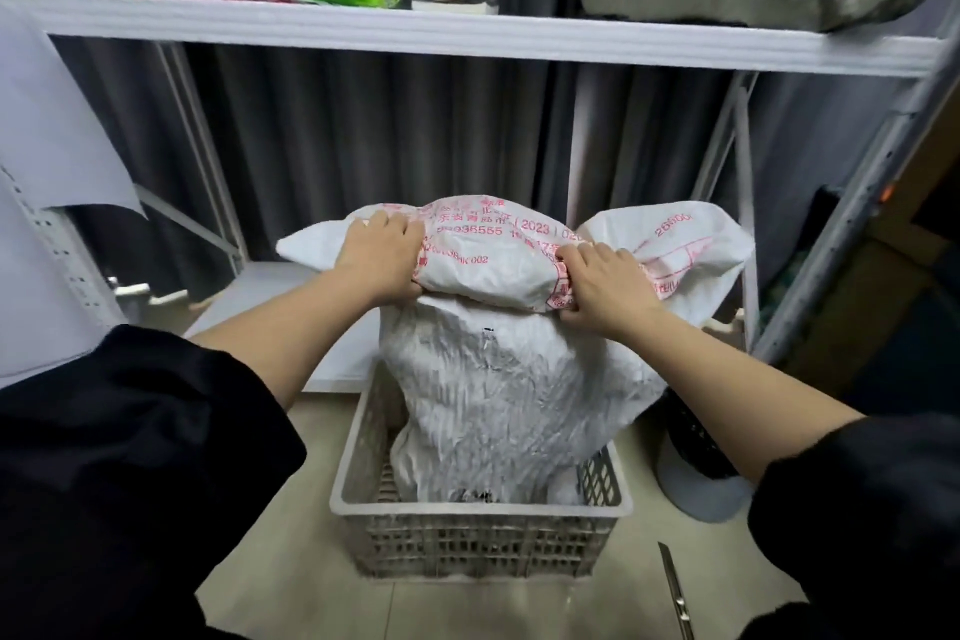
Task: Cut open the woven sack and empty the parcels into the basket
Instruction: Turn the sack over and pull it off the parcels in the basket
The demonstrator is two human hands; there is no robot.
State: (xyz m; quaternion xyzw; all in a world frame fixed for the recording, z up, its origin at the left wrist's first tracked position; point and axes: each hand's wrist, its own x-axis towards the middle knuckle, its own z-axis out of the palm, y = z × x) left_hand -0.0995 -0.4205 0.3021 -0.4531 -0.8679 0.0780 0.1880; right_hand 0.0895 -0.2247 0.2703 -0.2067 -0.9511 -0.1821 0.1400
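the woven sack (509, 379) stands inverted in the plastic basket (467, 543), left hand (378, 259) and right hand (602, 283) each gripping bunched fabric at its top; an uneven lift risks tipping the basket or spilling parcels onto the floor.

Both hands grip the woven sack (498, 369) — left hand (382, 259), right hand (602, 283) — bunching its printed top. It stands upright in the basket (467, 548). A knife (675, 592) lies on the floor just beside.
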